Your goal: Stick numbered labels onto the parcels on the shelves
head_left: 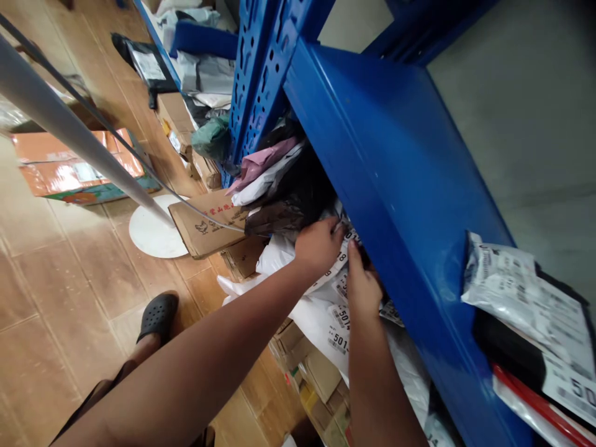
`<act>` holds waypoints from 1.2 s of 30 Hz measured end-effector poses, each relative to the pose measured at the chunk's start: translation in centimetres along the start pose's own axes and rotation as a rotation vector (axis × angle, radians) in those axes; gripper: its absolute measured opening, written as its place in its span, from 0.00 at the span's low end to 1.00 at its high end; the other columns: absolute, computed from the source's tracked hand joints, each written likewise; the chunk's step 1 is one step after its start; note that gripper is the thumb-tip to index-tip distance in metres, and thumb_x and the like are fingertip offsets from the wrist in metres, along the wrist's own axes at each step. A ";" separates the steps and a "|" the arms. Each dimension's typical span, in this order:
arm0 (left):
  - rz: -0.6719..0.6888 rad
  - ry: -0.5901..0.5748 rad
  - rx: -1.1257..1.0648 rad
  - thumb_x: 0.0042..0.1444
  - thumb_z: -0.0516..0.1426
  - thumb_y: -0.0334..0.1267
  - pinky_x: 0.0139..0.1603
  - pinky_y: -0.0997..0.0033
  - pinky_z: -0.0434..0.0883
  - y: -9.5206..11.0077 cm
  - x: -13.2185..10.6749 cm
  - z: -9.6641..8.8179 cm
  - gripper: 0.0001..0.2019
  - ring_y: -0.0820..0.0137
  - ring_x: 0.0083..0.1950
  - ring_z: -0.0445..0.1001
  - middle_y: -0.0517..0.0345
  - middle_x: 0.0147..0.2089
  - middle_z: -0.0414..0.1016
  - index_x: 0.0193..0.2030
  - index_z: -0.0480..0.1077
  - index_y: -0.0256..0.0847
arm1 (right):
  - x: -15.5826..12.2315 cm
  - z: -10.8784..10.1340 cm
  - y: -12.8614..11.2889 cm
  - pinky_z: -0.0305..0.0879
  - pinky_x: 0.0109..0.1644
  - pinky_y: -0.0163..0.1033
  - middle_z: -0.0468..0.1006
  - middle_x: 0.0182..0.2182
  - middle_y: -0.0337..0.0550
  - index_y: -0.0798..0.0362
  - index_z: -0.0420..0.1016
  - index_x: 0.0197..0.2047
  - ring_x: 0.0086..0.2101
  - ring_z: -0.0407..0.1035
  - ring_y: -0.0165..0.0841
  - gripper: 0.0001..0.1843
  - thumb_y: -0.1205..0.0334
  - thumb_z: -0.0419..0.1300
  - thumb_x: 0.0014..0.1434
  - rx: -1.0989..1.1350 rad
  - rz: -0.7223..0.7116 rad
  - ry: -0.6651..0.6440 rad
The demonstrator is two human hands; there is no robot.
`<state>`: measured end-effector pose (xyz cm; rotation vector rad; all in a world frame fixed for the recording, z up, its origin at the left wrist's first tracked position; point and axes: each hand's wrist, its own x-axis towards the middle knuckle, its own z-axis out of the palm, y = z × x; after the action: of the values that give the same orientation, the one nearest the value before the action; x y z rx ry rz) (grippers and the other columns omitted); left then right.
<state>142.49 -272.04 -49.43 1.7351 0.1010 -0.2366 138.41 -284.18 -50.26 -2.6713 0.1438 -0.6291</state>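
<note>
Both my arms reach under the blue shelf board point(395, 186) into a pile of mail bags. My left hand point(319, 244) is curled, fingers gripping the edge of a white parcel bag point(342, 257) with a printed label. My right hand point(362, 287) lies just right of it, fingers pushed in among the labelled white bags point(326, 323); its fingertips are hidden under the shelf edge. A dark brown plastic bag point(279, 217) and a pink one point(263, 160) lie just beyond my left hand.
A blue perforated rack upright point(254, 81) rises beside the pile. Cardboard boxes point(209, 226) lean at the shelf foot, more point(316, 379) below. An orange carton point(74, 167) and a white round base point(156, 233) sit on the tiled floor. More parcels point(526, 292) lie on the upper shelf.
</note>
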 end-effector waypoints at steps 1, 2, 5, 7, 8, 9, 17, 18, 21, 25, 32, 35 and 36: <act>0.008 -0.007 -0.038 0.58 0.53 0.40 0.32 0.72 0.61 -0.2 0.0 0.1 0.10 0.68 0.30 0.68 0.59 0.25 0.68 0.28 0.69 0.41 | 0.3 -0.2 -0.3 0.62 0.53 0.54 0.76 0.45 0.56 0.56 0.73 0.49 0.53 0.63 0.49 0.31 0.40 0.49 0.57 0.003 -0.009 -0.045; 0.019 -0.015 -0.082 0.58 0.53 0.41 0.31 0.73 0.60 -0.5 -0.1 0.1 0.11 0.68 0.30 0.67 0.60 0.25 0.68 0.27 0.69 0.40 | 0.6 -0.4 -0.6 0.64 0.52 0.54 0.76 0.45 0.54 0.54 0.73 0.49 0.53 0.63 0.48 0.29 0.40 0.49 0.58 0.003 -0.024 -0.099; 0.047 -0.021 -0.161 0.58 0.52 0.41 0.29 0.74 0.58 -1.3 -0.2 0.3 0.12 0.70 0.30 0.66 0.61 0.24 0.66 0.25 0.67 0.40 | 1.4 -0.6 -1.1 0.65 0.50 0.54 0.76 0.45 0.51 0.50 0.74 0.49 0.52 0.64 0.48 0.27 0.41 0.48 0.59 0.009 -0.057 -0.182; 0.049 0.005 -0.134 0.57 0.53 0.41 0.29 0.74 0.57 -1.6 -0.5 0.4 0.13 0.70 0.29 0.65 0.62 0.23 0.65 0.24 0.66 0.40 | 1.4 -0.6 -1.4 0.66 0.49 0.53 0.74 0.46 0.55 0.54 0.72 0.52 0.52 0.64 0.49 0.32 0.38 0.48 0.57 0.014 -0.048 -0.138; 0.039 0.028 -0.109 0.57 0.53 0.41 0.29 0.73 0.57 -1.7 -0.6 0.5 0.13 0.70 0.28 0.65 0.62 0.22 0.64 0.23 0.66 0.40 | 1.3 -0.5 -1.4 0.66 0.49 0.53 0.74 0.47 0.57 0.57 0.70 0.54 0.52 0.64 0.50 0.36 0.37 0.48 0.56 0.015 -0.043 -0.102; 0.019 0.053 -0.087 0.57 0.54 0.43 0.29 0.73 0.57 -1.8 -0.7 0.5 0.15 0.70 0.28 0.65 0.62 0.21 0.64 0.22 0.65 0.40 | 1.2 -0.4 -1.5 0.66 0.49 0.53 0.74 0.47 0.58 0.59 0.68 0.56 0.52 0.64 0.50 0.39 0.35 0.48 0.55 0.014 -0.037 -0.064; -0.134 0.035 -0.407 0.52 0.58 0.42 0.28 0.74 0.60 -2.7 -1.0 0.6 0.09 0.72 0.27 0.68 0.62 0.25 0.71 0.27 0.70 0.40 | 1.1 0.7 -0.9 0.66 0.45 0.53 0.78 0.40 0.61 0.61 0.68 0.55 0.43 0.71 0.51 0.36 0.38 0.47 0.58 -0.064 -0.032 -0.066; -0.148 0.061 -0.371 0.52 0.57 0.43 0.28 0.74 0.59 -2.8 -1.1 0.7 0.11 0.73 0.26 0.66 0.62 0.23 0.69 0.24 0.67 0.40 | 1.2 0.8 -0.9 0.66 0.44 0.53 0.78 0.39 0.61 0.60 0.69 0.54 0.42 0.71 0.50 0.36 0.38 0.47 0.58 -0.069 -0.034 -0.070; -0.169 0.161 -0.271 0.52 0.56 0.49 0.27 0.72 0.56 -2.7 -1.7 0.9 0.16 0.72 0.25 0.63 0.63 0.20 0.65 0.21 0.64 0.41 | 1.4 1.0 -1.0 0.66 0.43 0.53 0.78 0.39 0.64 0.63 0.71 0.51 0.41 0.72 0.51 0.39 0.35 0.46 0.57 -0.087 -0.022 -0.024; -0.249 0.067 -0.391 0.47 0.60 0.47 0.26 0.73 0.58 -2.9 -3.6 0.0 0.12 0.72 0.26 0.66 0.61 0.24 0.71 0.26 0.68 0.40 | 1.3 1.5 -0.9 0.66 0.43 0.53 0.78 0.38 0.66 0.63 0.74 0.45 0.43 0.70 0.53 0.43 0.30 0.43 0.54 -0.121 0.015 0.021; -0.266 0.133 -0.258 0.51 0.55 0.52 0.22 0.76 0.52 -5.8 -8.8 -4.7 0.20 0.76 0.22 0.54 0.68 0.17 0.54 0.19 0.55 0.42 | 0.0 1.9 -1.8 0.65 0.44 0.56 0.75 0.39 0.74 0.71 0.73 0.45 0.45 0.69 0.57 0.39 0.39 0.47 0.57 -0.221 0.064 0.165; -0.228 0.177 -0.342 0.52 0.55 0.53 0.22 0.77 0.56 -7.5 -9.5 -7.5 0.19 0.76 0.22 0.58 0.68 0.19 0.60 0.23 0.56 0.42 | -0.8 1.3 -4.9 0.65 0.49 0.53 0.76 0.45 0.66 0.65 0.72 0.49 0.48 0.69 0.51 0.23 0.56 0.47 0.62 -0.160 -0.181 0.115; -0.218 0.185 -0.370 0.51 0.56 0.52 0.22 0.77 0.57 -7.9 -9.3 -8.3 0.18 0.76 0.22 0.60 0.67 0.20 0.62 0.24 0.57 0.42 | -0.9 1.2 -6.1 0.63 0.52 0.51 0.75 0.48 0.61 0.61 0.72 0.51 0.51 0.67 0.47 0.20 0.62 0.46 0.62 -0.092 -0.327 0.035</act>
<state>132.69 -261.86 -53.67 1.3730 0.4437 -0.2017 138.19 -277.94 -49.19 -2.7982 -0.2672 -0.7855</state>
